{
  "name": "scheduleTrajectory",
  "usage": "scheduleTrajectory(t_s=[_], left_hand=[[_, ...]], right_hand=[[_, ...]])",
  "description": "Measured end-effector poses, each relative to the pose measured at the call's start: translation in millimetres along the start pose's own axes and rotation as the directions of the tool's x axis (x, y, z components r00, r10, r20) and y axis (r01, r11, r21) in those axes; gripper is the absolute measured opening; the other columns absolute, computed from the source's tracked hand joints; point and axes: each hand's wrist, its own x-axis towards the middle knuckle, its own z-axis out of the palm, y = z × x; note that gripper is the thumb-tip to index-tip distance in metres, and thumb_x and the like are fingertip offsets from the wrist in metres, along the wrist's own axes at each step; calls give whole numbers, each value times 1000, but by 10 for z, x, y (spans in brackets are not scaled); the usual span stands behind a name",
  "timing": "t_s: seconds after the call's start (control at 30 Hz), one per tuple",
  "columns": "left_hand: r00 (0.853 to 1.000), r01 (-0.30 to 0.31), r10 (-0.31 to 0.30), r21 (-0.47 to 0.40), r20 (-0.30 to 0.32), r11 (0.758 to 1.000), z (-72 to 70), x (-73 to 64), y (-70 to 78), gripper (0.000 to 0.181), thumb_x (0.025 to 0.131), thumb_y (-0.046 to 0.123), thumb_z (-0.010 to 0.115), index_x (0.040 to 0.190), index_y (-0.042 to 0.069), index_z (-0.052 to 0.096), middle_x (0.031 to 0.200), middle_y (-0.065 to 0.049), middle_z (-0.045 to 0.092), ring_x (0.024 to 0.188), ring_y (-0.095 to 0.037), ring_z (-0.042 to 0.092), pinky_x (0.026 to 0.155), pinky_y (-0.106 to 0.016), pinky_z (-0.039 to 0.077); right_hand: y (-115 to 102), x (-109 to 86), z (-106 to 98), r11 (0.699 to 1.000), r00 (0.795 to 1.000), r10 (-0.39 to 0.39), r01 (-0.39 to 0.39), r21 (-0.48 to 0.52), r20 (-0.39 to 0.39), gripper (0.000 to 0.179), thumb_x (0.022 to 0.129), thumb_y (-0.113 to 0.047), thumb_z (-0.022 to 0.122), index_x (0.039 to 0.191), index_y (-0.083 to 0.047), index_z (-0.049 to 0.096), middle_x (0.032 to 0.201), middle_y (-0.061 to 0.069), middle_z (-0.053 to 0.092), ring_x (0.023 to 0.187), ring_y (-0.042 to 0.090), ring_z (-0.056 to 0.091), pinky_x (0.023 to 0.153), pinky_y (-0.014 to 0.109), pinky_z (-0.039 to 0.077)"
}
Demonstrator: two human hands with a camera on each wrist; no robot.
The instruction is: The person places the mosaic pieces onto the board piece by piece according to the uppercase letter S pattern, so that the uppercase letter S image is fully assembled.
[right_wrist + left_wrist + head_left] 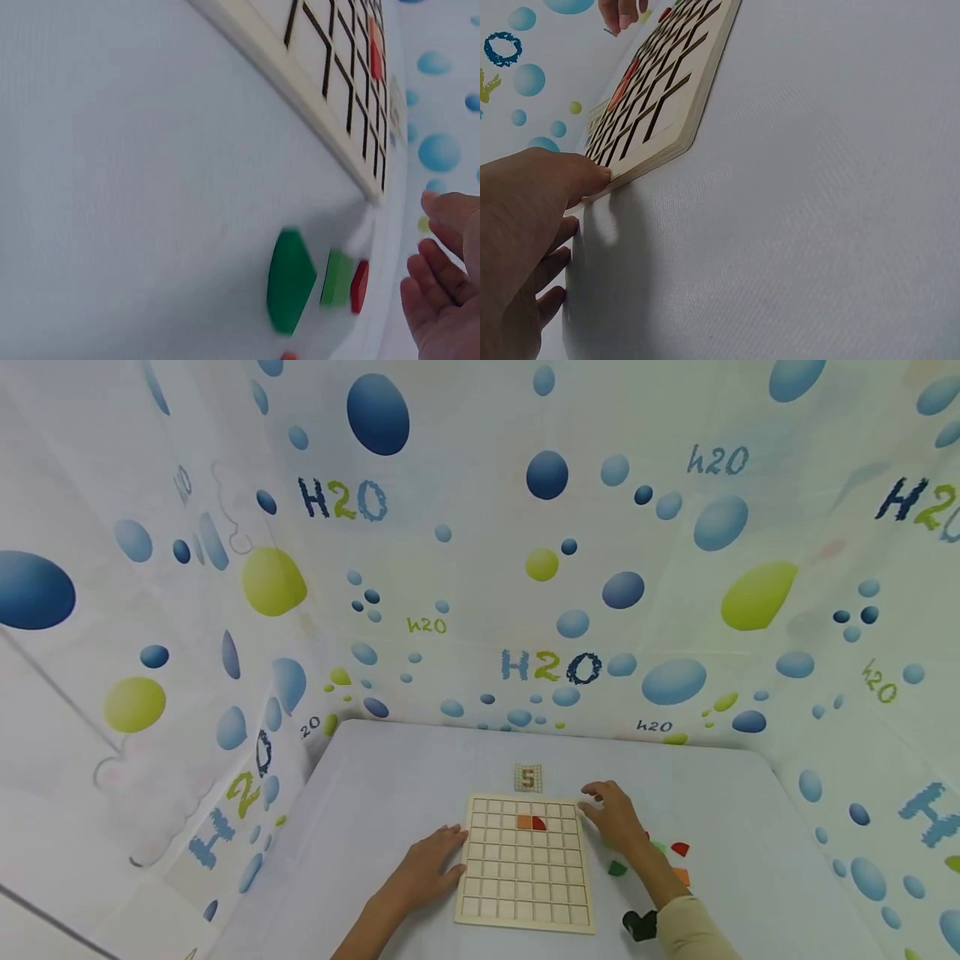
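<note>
A square wooden grid board (pixel 525 889) lies flat in front of me. In one of its upper rows sit an orange square (pixel 524 822) and a red quarter-round piece (pixel 538 823), side by side. My left hand (pixel 426 870) rests at the board's left edge, its thumb (pixel 592 176) touching the rim and the other fingers loosely bent beside it. Just off the board's far right corner hovers my right hand (pixel 617 818), thumb and fingers apart, with nothing visible between them. Below it, on the table, lie a dark green piece (pixel 291 281), a light green piece (pixel 337 277) and a red piece (pixel 360 286).
Beyond the board lies a small patterned card (pixel 528 778) with a brown figure. Near my right forearm are another red piece (pixel 680 849), an orange piece (pixel 682 876) and a small black object (pixel 640 926). A bubble-printed curtain (pixel 480 568) surrounds the white table (pixel 360 793).
</note>
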Motion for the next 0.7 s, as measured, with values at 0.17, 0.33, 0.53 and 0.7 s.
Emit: scheduleTrajectory(t_s=[0.17, 0.33, 0.53, 0.7], left_hand=[[1000, 5, -5, -8, 4, 1000, 16, -6, -18, 59, 102, 32, 69, 154, 12, 52, 160, -13, 51, 149, -40, 46, 116, -68, 42], [1000, -5, 5, -16, -3, 1000, 23, -11, -33, 59, 101, 32, 70, 154, 12, 53, 160, -13, 52, 149, -40, 47, 115, -68, 43], [1000, 5, -5, -16, 0, 1000, 36, -4, -37, 59, 101, 32, 69, 154, 12, 52, 161, -13, 51, 150, -40, 45, 117, -67, 42], [1000, 8, -8, -25, 3, 1000, 34, -2, -37, 58, 102, 32, 69, 154, 12, 52, 161, -13, 51, 150, -40, 45, 117, -67, 41]], right_hand=[[104, -50, -155, 990, 993, 115, -115, -76, -15, 28, 96, -10, 76, 118, 5, 68, 114, 24, 62, 103, 37, 62, 92, 56, 56], [131, -77, -208, 973, 978, 209, -205, -110, 26, 21, 96, -9, 76, 110, 5, 69, 105, 21, 62, 94, 32, 59, 87, 52, 57], [171, -76, -187, 977, 980, 193, -187, -103, 46, 11, 98, -3, 72, 106, 3, 71, 100, 14, 64, 91, 26, 61, 88, 48, 59], [169, -96, -176, 969, 971, 233, -228, -90, 45, 20, 97, -4, 73, 115, 5, 69, 106, 17, 65, 96, 28, 62, 95, 52, 60]])
